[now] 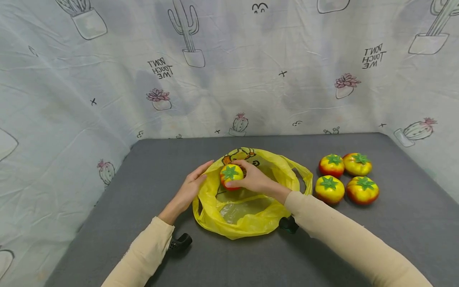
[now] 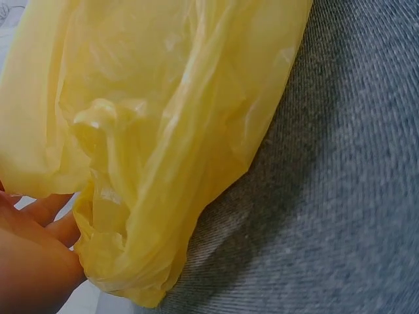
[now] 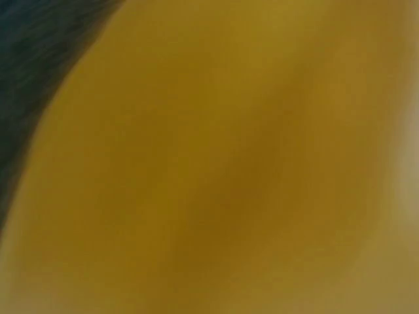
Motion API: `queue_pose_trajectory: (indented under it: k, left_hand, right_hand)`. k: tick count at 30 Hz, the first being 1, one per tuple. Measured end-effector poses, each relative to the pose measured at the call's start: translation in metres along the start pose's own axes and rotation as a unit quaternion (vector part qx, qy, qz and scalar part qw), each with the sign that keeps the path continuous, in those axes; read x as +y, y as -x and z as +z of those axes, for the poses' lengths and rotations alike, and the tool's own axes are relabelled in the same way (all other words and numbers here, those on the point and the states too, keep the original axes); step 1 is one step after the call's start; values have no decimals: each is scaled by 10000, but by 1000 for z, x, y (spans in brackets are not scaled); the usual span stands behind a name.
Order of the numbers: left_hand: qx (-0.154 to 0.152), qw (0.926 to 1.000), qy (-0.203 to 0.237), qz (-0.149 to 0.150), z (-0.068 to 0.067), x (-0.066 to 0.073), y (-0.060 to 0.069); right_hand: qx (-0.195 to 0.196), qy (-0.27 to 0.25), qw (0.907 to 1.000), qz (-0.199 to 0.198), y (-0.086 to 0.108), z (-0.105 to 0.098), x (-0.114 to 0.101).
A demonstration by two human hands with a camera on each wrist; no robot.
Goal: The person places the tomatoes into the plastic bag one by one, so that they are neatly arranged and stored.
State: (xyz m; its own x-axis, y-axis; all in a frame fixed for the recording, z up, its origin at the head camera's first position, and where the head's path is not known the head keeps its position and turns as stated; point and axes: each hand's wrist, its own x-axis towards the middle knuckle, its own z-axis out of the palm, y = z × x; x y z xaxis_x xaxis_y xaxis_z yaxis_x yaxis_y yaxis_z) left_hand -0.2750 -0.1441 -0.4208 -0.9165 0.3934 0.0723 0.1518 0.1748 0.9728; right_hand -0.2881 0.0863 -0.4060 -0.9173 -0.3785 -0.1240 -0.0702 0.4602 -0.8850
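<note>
A yellow plastic bag (image 1: 247, 226) lies on the table with its mouth spread wide. Inside its far left part, the right hand (image 1: 254, 178) holds a red-and-yellow fruit with a green leafy top (image 1: 229, 173) between thumb and fingers. At the bag's left side is the left hand (image 1: 191, 188), its relaxed fingers against the outside of the plastic. In the left wrist view the left hand (image 2: 36, 258) touches the crumpled bag (image 2: 170, 150) at the lower left. Blurred yellow plastic (image 3: 196, 163) fills most of the right wrist view, where the right hand does not show.
Several more such fruits, one of them nearest the bag (image 1: 329, 190), sit in a group to the bag's right on the grey table (image 1: 405, 227). A white cloth (image 1: 229, 79) printed with cacti hangs behind. Dark devices (image 1: 180, 242) are at both wrists.
</note>
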Motion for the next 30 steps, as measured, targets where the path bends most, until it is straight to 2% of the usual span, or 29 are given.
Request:
queue_pose_trajectory:
  k: [7, 16, 22, 26, 30]
  left_hand:
    - [-10, 9997, 230, -109, 3, -1, -2]
    - [-19, 9996, 262, -54, 3, -1, -3]
    - [24, 9994, 322, -94, 3, -1, -2]
    - [44, 9996, 261, -72, 2, -1, -2]
    - [80, 9997, 205, -75, 1, 0, -1]
  right_hand:
    - [74, 233, 9996, 112, -8, 12, -2]
    - [337, -40, 9991, 236, -12, 20, -2]
    - [497, 38, 9985, 220, -15, 24, 0]
    - [472, -19, 9987, 180, -16, 24, 2]
    - [298, -374, 9986, 208, -16, 21, 2]
